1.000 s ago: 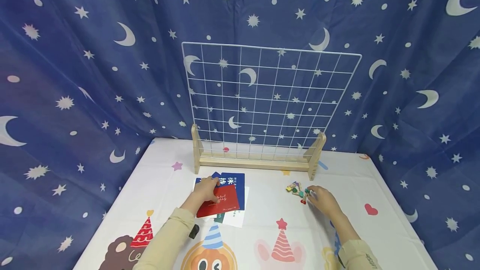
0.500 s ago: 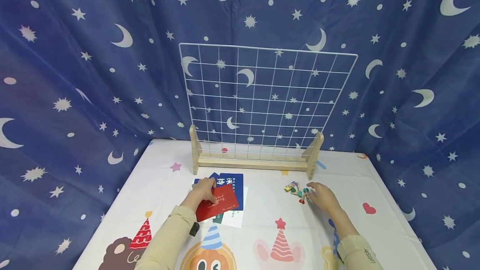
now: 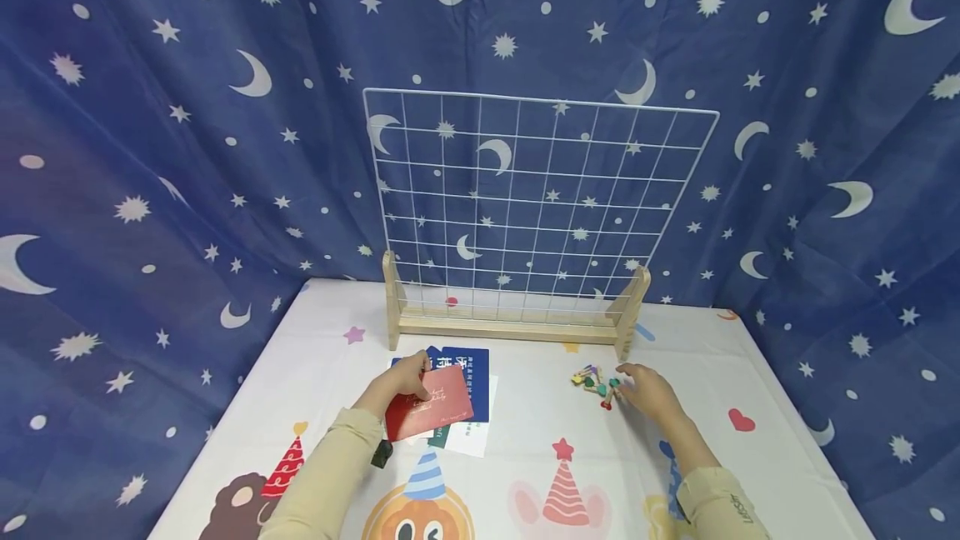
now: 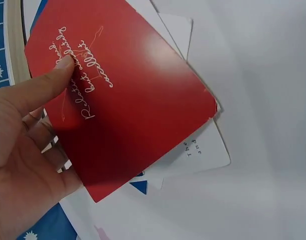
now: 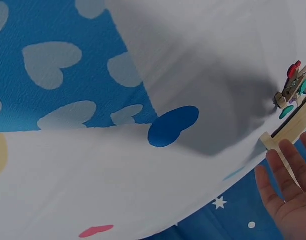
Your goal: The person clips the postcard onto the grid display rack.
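Note:
My left hand (image 3: 405, 379) pinches a red card (image 3: 442, 407) with white script, thumb on its printed face and fingers behind it. In the left wrist view the red card (image 4: 138, 95) is tilted up over other cards. Beneath it are a blue card (image 3: 478, 382) with white characters and a white card (image 3: 480, 440). My right hand (image 3: 651, 397) is beside a small heap of wooden clothespins (image 3: 587, 379) with coloured decorations, fingertips close to the nearest one. In the right wrist view the fingers (image 5: 277, 172) are spread and fairly straight; the thumb is hidden.
A white wire grid (image 3: 540, 190) stands upright in a wooden base (image 3: 510, 328) behind the cards and clothespins. The white tablecloth (image 3: 525, 423) has printed cartoon figures. A blue curtain (image 3: 225, 257) with moons and stars surrounds the table.
The red card has tilted and shifted slightly left and toward me with my left hand. My right hand stays almost in place beside the clothespins.

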`<move>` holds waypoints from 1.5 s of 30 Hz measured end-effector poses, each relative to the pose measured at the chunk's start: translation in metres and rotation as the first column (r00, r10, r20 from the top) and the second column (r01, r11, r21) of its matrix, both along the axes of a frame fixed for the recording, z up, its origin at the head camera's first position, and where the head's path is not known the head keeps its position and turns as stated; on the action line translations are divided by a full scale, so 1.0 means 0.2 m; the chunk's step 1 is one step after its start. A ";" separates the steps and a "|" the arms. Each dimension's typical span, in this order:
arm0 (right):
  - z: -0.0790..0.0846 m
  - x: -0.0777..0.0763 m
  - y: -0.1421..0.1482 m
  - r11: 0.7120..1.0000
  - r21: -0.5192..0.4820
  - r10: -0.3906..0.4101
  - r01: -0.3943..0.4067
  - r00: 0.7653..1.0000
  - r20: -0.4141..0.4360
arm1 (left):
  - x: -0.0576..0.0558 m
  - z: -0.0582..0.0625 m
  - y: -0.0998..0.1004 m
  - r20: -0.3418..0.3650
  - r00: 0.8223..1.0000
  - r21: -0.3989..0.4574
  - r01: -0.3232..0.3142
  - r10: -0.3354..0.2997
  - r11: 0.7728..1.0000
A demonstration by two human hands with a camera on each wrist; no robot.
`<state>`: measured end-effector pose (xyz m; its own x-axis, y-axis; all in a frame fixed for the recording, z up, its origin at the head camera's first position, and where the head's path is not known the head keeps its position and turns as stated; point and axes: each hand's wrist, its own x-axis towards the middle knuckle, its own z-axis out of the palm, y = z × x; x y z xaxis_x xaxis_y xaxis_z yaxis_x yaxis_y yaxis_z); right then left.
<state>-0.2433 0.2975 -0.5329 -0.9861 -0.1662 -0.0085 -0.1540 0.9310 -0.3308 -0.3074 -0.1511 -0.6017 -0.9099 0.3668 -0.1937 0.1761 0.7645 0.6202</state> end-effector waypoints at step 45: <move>-0.02 -0.02 -0.03 1.000 0.011 -0.017 0.016 0.997 0.072 | 0.00 0.39 -0.03 0.046 0.961 0.389 -0.268 0.272 0.881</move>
